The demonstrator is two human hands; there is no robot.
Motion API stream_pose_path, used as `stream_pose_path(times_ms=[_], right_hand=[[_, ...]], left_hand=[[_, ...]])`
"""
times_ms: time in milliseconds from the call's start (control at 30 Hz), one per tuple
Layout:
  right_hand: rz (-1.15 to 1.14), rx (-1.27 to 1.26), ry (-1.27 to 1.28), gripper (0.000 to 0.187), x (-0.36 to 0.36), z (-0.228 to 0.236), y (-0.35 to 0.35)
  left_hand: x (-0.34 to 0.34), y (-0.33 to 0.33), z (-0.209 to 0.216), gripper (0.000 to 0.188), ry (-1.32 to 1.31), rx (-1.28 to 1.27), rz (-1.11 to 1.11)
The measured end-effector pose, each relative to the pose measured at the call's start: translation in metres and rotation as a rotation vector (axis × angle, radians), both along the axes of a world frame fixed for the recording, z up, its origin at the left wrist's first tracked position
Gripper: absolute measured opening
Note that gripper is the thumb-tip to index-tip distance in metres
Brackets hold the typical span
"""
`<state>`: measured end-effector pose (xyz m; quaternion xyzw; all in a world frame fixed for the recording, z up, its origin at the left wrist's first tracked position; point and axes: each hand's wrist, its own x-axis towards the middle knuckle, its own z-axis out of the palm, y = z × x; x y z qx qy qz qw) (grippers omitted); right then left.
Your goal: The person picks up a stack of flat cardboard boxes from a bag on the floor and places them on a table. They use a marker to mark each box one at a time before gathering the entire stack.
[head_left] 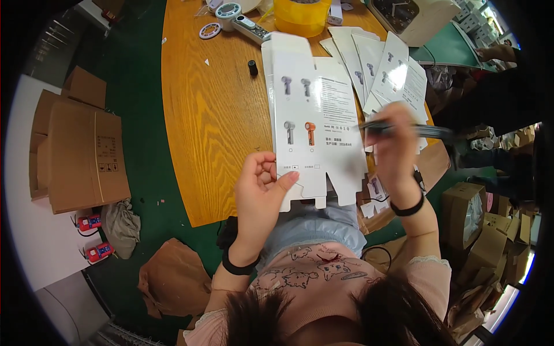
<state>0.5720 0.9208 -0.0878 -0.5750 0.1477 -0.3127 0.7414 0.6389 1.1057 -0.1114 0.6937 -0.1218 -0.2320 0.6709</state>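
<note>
Currently, flat carton (297, 109): white, unfolded, printed side up over the near part of the wooden table (213, 138), right in front of the person; whether it rests on the wood or is lifted a little, I cannot tell.

Pen work: a steady stroke probably calls for the carton to be backed by the table, since its near flaps reach toward the lap and could bend; the glossy face may smear, so keeping the writing hand off fresh ink seems wise; a slower hand should suit the small printed squares near the carton's near left edge.

Left hand (259, 187): closed on the near left corner; thumb flat on the print, other fingers curled at the left edge.

Right hand (395, 144): blurred, closed around a dark pen (434, 132); it hovers above the carton's right side; whether the tip touches, I cannot tell.

Carton stack (352, 49): similar white sheets, fanned out on the far right.

Black cylinder (253, 68): small, standing just beyond the carton's left side.
</note>
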Motion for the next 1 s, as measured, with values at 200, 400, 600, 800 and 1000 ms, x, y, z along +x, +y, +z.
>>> stream_pose_path(times_ms=[200,400,600,800,1000], right_hand=[[-0.326,-0.078,-0.347,0.022,-0.052,0.043,-0.051],[-0.290,-0.270,-0.093,0.018,-0.010,0.030,-0.039],[0.262,-0.417,0.180,0.014,0.061,-0.007,-0.020],[0.309,-0.216,0.236,0.013,0.069,-0.025,-0.029],[0.048,-0.187,0.249,0.011,0.042,-0.019,-0.058]], left_hand=[[-0.006,-0.049,0.034,0.038,0.138,-0.384,-0.011],[-0.001,-0.039,0.013,0.049,-0.643,0.174,-0.036],[0.011,0.008,-0.010,0.041,-0.470,0.378,-0.058],[0.008,0.010,-0.020,0.031,-0.161,0.294,-0.066],[0.007,0.011,-0.017,0.025,-0.234,0.308,-0.070]])
